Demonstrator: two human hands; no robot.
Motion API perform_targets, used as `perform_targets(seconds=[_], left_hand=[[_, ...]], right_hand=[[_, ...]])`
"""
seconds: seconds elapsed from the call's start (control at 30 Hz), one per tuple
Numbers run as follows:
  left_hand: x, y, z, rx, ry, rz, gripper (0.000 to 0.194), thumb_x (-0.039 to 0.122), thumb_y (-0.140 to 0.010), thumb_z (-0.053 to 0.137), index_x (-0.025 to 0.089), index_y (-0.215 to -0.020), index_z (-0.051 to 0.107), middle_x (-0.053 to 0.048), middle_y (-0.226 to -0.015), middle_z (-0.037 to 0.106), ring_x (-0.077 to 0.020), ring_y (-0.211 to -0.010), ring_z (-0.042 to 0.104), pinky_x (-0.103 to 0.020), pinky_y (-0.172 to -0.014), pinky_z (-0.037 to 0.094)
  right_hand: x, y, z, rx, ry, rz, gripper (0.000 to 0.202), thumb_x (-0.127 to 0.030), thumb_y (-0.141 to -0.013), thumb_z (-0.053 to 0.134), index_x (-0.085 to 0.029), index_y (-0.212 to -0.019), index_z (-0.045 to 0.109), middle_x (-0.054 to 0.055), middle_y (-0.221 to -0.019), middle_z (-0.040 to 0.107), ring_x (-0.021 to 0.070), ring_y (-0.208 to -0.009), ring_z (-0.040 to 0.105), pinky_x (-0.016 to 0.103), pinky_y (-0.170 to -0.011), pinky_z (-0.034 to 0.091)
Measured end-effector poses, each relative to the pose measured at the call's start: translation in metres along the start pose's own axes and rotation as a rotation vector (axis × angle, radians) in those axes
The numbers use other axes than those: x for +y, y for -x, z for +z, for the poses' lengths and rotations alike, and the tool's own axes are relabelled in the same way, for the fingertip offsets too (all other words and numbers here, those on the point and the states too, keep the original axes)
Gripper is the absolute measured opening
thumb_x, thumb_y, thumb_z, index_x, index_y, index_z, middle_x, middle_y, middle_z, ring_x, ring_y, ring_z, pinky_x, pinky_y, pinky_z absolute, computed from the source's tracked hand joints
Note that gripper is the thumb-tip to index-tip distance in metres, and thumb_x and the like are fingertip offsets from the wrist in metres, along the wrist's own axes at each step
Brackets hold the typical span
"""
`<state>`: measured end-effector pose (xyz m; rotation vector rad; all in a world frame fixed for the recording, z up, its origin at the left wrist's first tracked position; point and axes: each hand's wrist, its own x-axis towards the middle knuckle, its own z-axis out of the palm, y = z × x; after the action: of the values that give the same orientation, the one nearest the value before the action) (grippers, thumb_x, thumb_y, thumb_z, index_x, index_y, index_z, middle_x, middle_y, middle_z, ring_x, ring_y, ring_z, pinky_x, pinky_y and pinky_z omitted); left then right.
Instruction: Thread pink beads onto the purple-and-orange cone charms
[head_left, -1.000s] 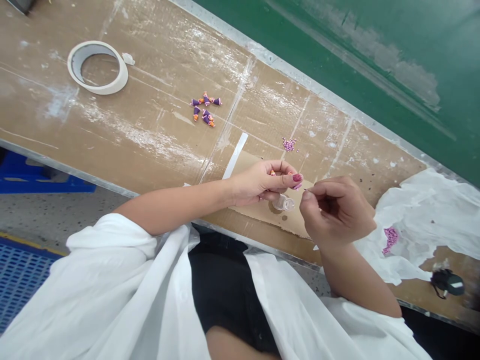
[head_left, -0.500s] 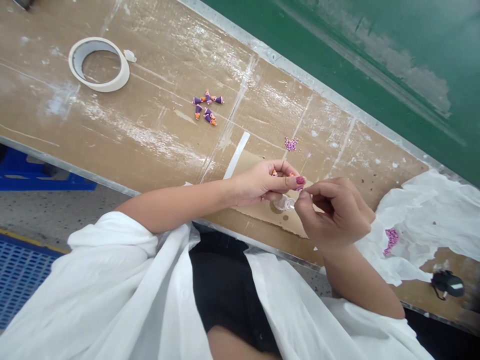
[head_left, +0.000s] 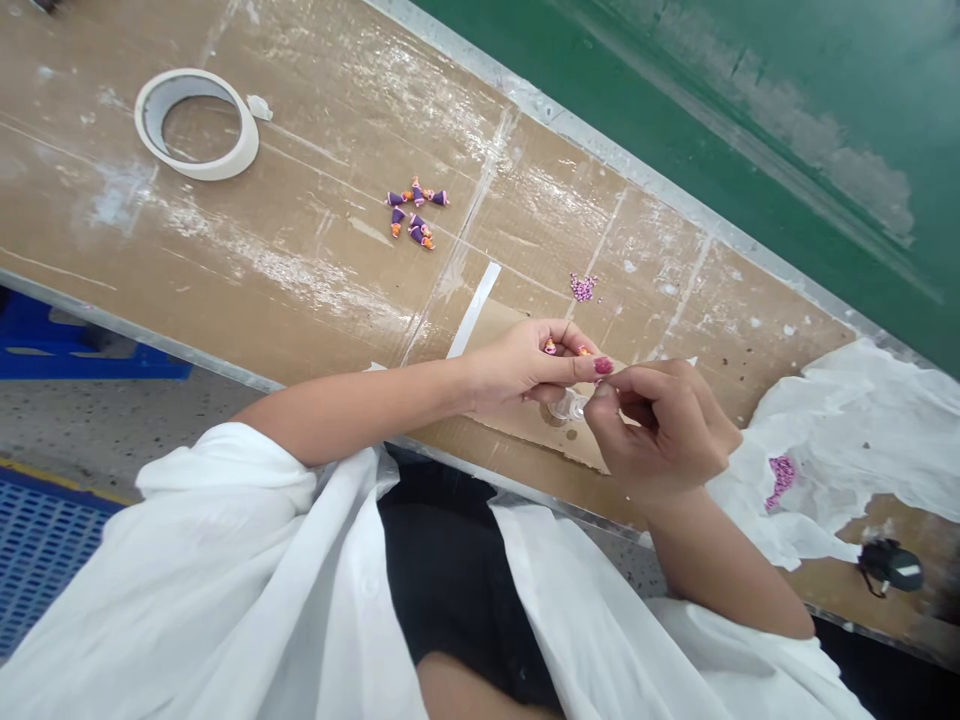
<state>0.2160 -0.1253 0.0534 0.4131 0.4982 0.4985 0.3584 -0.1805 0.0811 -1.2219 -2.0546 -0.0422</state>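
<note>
My left hand (head_left: 517, 368) is closed around small doll figurines (head_left: 584, 351) with orange and pink parts; thumb and fingers cover most of them. My right hand (head_left: 664, 425) is pinched at the left fingertips, against the end of a held figurine. Whatever lies between its thumb and forefinger is too small to name. Just below the left fingers stands a small clear container (head_left: 568, 405) on a cardboard sheet (head_left: 525, 432). Beyond the hands lies a little pile of pink-purple beads (head_left: 583, 288).
Several purple-skirted figurines (head_left: 418, 228) lie farther left on the cardboard-covered table (head_left: 300, 230). A roll of white tape (head_left: 247, 150) rests at the far left. On the right, a white plastic sheet (head_left: 832, 430) carries more purple beads (head_left: 781, 480), with a black object (head_left: 891, 567) beside it.
My right hand has shifted slightly left and closer to the left fingertips. The left hand keeps its hold on the figurines with almost no movement.
</note>
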Motion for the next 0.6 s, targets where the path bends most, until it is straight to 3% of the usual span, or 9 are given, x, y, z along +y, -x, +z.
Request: perform_targets(seconds=[0.17, 0.3, 0.43, 0.53, 0.6], left_hand=[[-0.003, 0.000, -0.001, -0.032, 0.019, 0.051, 0.051, 0.039, -0.055, 0.092, 0.015, -0.074, 0.051, 0.012, -0.049, 0.039, 0.0003, -0.038, 0.029, -0.016, -0.039, 0.016], [0.000, 0.002, 0.001, -0.072, 0.021, 0.064, 0.046, 0.035, -0.059, 0.090, 0.014, -0.076, 0.052, 0.008, -0.056, 0.051, 0.0012, -0.039, 0.029, -0.017, -0.039, 0.016], [0.005, 0.005, 0.002, -0.111, 0.030, 0.079, 0.047, 0.033, -0.058, 0.091, 0.015, -0.076, 0.051, 0.007, -0.061, 0.056, 0.0011, -0.040, 0.029, -0.016, -0.040, 0.017], [0.009, 0.008, 0.002, -0.155, 0.046, 0.074, 0.046, 0.027, -0.056, 0.090, 0.016, -0.076, 0.051, 0.007, -0.062, 0.056, 0.0010, -0.042, 0.028, -0.015, -0.040, 0.018], [0.009, 0.008, 0.001, -0.156, 0.078, 0.059, 0.038, 0.022, -0.062, 0.085, 0.016, -0.079, 0.052, 0.007, -0.062, 0.052, 0.0000, -0.043, 0.028, -0.014, -0.040, 0.018]], right_hand=[[0.008, 0.006, -0.002, 0.010, -0.010, -0.020, 0.023, -0.002, -0.086, 0.059, -0.025, -0.092, 0.056, -0.001, -0.065, 0.056, 0.0146, -0.047, 0.049, 0.030, -0.040, 0.036], [0.022, 0.012, -0.008, 0.054, -0.025, -0.026, 0.022, -0.008, -0.086, 0.066, -0.026, -0.096, 0.059, 0.001, -0.069, 0.059, 0.0180, -0.054, 0.055, 0.032, -0.045, 0.042], [0.030, 0.011, -0.012, 0.110, -0.057, 0.030, 0.021, -0.011, -0.085, 0.067, -0.027, -0.097, 0.061, 0.000, -0.070, 0.058, 0.0176, -0.054, 0.053, 0.032, -0.045, 0.040], [0.032, 0.006, -0.012, 0.142, -0.077, 0.083, 0.014, -0.016, -0.087, 0.068, -0.026, -0.087, 0.058, 0.000, -0.069, 0.057, 0.0172, -0.054, 0.052, 0.032, -0.046, 0.037], [0.035, -0.001, -0.009, 0.131, -0.113, 0.139, 0.023, -0.021, -0.090, 0.066, -0.023, -0.074, 0.050, 0.000, -0.066, 0.054, 0.0158, -0.053, 0.049, 0.031, -0.048, 0.035]])
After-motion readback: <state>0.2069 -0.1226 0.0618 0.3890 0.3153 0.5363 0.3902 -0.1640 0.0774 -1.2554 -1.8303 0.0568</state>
